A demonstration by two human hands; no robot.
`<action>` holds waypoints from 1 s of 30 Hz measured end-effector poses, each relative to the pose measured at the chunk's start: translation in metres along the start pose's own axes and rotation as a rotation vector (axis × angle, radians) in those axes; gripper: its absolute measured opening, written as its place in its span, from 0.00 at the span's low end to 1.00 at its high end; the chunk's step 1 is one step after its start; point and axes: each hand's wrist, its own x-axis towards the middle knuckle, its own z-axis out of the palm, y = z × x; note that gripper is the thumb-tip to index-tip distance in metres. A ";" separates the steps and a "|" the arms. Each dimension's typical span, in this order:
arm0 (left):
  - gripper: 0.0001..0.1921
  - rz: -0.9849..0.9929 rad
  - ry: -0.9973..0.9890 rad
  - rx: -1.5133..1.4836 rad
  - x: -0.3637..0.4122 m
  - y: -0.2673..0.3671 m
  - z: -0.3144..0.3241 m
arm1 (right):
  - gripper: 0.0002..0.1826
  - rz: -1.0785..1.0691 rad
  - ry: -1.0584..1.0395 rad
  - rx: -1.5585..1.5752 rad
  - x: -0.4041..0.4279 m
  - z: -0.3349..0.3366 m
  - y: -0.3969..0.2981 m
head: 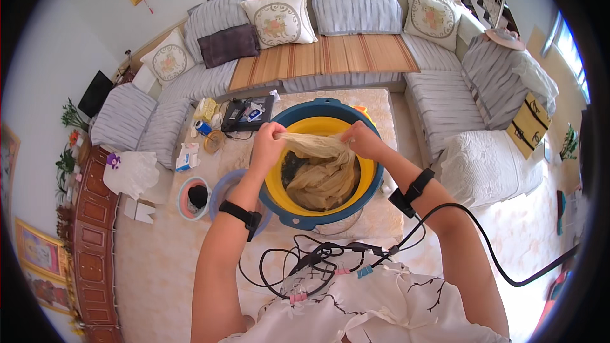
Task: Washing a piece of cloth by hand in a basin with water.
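Note:
A wet beige cloth is stretched between my two hands above a yellow basin. My left hand grips its left end, and my right hand pinches the right end. From there the cloth hangs down and lies bunched in the basin. Beside it in the yellow basin sits a dark patch, cloth or water, I cannot tell which. The yellow basin is nested inside a larger dark blue basin with rim handles, on the table.
On the table stand a purple-blue basin, a small tub holding a black item, a blue can and a black laptop-like device. Black cables loop before my body. A sofa surrounds the table.

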 end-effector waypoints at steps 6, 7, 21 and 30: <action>0.10 -0.125 -0.483 0.036 -0.013 0.020 0.030 | 0.12 -0.027 -0.105 -0.229 -0.015 0.013 0.004; 0.15 -0.120 -0.758 0.164 -0.011 0.026 0.033 | 0.11 -0.058 -0.106 -0.313 -0.020 0.014 0.009; 0.34 0.281 -0.707 0.891 -0.032 -0.018 0.127 | 0.09 -0.172 0.177 -0.237 -0.054 0.015 -0.009; 0.38 -0.023 -0.537 0.335 -0.026 -0.081 0.139 | 0.06 -0.145 0.067 -0.251 -0.054 0.015 -0.015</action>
